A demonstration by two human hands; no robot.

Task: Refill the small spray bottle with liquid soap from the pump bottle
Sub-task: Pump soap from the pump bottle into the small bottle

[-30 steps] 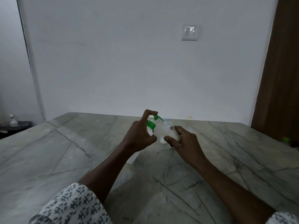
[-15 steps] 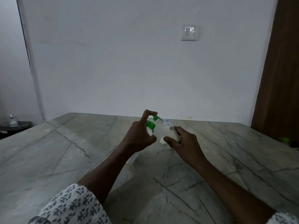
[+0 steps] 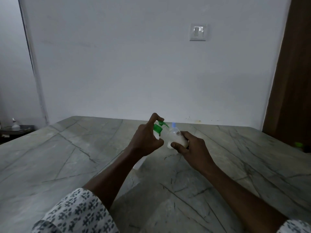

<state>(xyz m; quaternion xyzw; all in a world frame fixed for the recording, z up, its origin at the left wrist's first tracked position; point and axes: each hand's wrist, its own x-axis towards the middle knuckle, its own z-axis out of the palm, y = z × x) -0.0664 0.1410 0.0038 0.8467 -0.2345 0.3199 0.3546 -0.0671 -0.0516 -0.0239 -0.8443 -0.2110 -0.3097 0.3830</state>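
Held low over the marble counter (image 3: 84,148): pump bottle (image 3: 158,130) clasped in the left hand (image 3: 144,140), forefinger hooked on its green head, and small spray bottle (image 3: 176,137) pinched in the right hand (image 3: 193,148), fingers (image 3: 175,145) wrapped round its base. Likely light, thin-walled, soap-slick; best gripped round the bodies, mouth kept tight under the spout.

Marble table (image 3: 67,157); wall switch (image 3: 198,32); brown door (image 3: 292,81) at right.

The left hand (image 3: 146,138) has lifted slightly; its forefinger arches higher over the green pump head (image 3: 160,125).
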